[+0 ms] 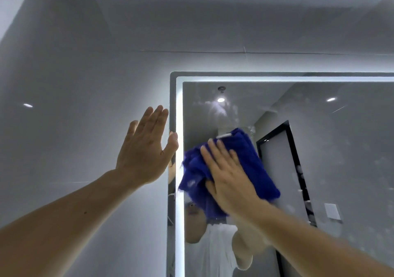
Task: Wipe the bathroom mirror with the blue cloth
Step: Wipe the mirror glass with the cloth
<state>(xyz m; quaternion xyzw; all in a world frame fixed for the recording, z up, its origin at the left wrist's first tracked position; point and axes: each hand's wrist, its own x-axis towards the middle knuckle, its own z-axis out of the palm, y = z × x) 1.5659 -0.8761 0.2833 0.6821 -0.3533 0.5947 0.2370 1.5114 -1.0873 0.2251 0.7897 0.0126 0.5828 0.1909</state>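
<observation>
The bathroom mirror [341, 148] fills the right half of the head view, with a lit strip along its top and left edges. White smears and spots show on the glass, mostly near the top and at the right. A folded blue cloth [253, 159] lies flat against the mirror near its left edge. My right hand [228, 176] presses the cloth onto the glass with straight fingers. My left hand [145, 148] lies flat on the wall just left of the mirror, fingers straight, its thumb touching the mirror's left edge.
A glossy grey tiled wall [74, 106] surrounds the mirror at left and above. The mirror reflects a person in a white shirt, a dark-framed doorway, ceiling lights and a wall switch.
</observation>
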